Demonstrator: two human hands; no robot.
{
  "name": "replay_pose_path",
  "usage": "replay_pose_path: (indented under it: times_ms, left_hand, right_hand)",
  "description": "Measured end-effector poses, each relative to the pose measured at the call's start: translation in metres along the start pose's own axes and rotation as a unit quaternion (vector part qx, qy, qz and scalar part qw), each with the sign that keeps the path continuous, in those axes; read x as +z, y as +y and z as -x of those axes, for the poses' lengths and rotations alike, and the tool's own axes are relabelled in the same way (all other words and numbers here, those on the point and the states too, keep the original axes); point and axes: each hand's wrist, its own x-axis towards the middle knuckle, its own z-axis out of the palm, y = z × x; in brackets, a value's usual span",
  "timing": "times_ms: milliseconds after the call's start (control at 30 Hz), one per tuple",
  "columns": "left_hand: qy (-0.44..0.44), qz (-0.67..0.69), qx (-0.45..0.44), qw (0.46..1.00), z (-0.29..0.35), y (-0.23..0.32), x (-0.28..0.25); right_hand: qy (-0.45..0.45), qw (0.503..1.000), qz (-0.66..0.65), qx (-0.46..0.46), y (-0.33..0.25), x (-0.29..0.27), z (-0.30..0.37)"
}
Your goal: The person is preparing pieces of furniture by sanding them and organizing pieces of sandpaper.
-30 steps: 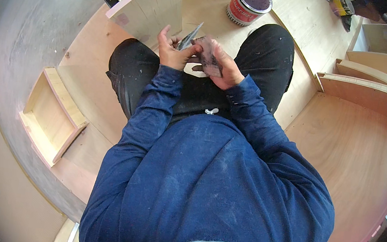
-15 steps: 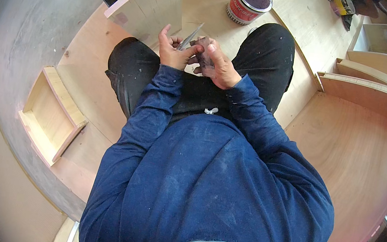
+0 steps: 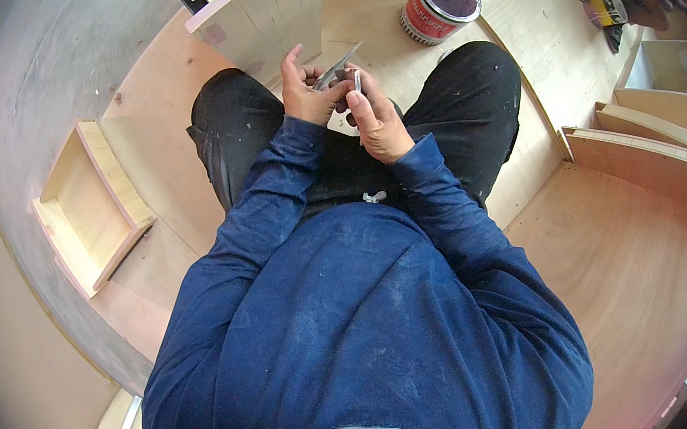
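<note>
Both my hands meet above my lap, between my bent knees. My left hand is closed on a thin grey putty scraper, whose pointed edge sticks up past the fingers; its forefinger stands raised. Pinched in my right hand is a second flat scraper, now seen almost edge-on. The two scrapers are close together, and fingers hide where they may touch. Beyond my right knee stands an open red-labelled tin with purplish paste inside.
A curved wooden panel with purplish patches rises beyond my left knee. A small wooden drawer-like frame lies to my left. At the right are curved wooden parts. Dark and yellow items lie at the far right.
My right hand has turned its scraper from showing its smeared flat face to nearly edge-on, and has shifted slightly left. My left hand has hardly moved.
</note>
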Motion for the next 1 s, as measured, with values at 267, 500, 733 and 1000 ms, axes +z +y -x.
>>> replay_pose_path:
  times_ms: [267, 500, 733, 1000]
  left_hand:
    - [0.029, -0.012, -0.034, 0.999, 0.005, 0.017, -0.001]
    - [0.046, -0.089, 0.018, 0.995, 0.002, 0.011, -0.001]
    - [0.037, -0.086, 0.010, 0.996, 0.001, 0.004, 0.001]
    - [0.038, -0.030, 0.020, 0.999, 0.003, 0.004, 0.004]
  right_hand:
    - [-0.045, 0.960, -0.231, 0.151, -0.014, -0.005, 0.000]
    - [-0.038, 0.972, -0.210, 0.100, -0.001, -0.010, -0.003]
    - [0.027, 0.989, -0.137, 0.056, 0.010, -0.005, -0.002]
    - [0.044, 0.999, -0.010, -0.014, 0.008, 0.002, -0.001]
